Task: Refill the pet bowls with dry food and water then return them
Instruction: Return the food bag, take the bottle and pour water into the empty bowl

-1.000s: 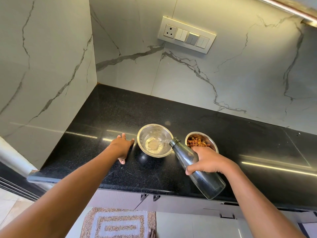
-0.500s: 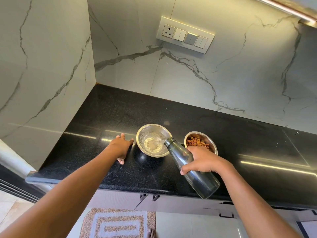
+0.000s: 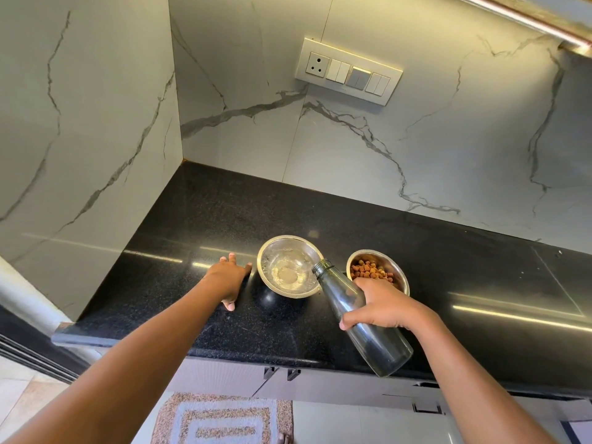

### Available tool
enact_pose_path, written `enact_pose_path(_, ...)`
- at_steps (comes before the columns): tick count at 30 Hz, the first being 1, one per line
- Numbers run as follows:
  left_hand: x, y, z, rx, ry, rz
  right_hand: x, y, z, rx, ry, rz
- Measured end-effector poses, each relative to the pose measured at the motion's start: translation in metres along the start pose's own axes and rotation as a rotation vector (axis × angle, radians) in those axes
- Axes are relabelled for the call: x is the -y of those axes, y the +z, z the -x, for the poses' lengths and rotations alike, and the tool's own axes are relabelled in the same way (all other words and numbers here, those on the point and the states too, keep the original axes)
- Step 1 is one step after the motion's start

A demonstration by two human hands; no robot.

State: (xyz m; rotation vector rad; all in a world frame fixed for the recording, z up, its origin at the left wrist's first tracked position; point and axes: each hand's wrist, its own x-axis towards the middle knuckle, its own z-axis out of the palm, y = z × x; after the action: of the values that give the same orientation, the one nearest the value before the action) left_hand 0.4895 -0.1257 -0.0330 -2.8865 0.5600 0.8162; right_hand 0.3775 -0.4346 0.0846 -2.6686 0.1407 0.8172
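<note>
Two steel bowls stand on the black countertop [image 3: 198, 219]. The left bowl [image 3: 290, 265] holds clear water. The right bowl [image 3: 378, 270] holds brown dry food. My right hand [image 3: 381, 307] grips a dark glass bottle [image 3: 362, 318] around its middle, tilted with its open mouth at the right rim of the water bowl. My left hand [image 3: 229, 278] rests flat on the counter just left of the water bowl, fingers spread, holding nothing.
Marble walls close the counter at the back and left. A switch panel [image 3: 347, 70] sits on the back wall. The counter's front edge lies under my forearms, with cabinet fronts below. A patterned mat [image 3: 224, 421] lies on the floor.
The bottle has swung slightly left and its base has dropped a little, less steeply tipped than before. My left hand and both bowls have stayed put.
</note>
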Motion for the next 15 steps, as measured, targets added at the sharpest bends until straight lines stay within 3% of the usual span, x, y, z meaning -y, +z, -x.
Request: enact_pose_path(15,-0.001,0.002,0.005,-0.028,0.009,0.026,-0.001,0.019,-0.007,0.066,0.004,0.034)
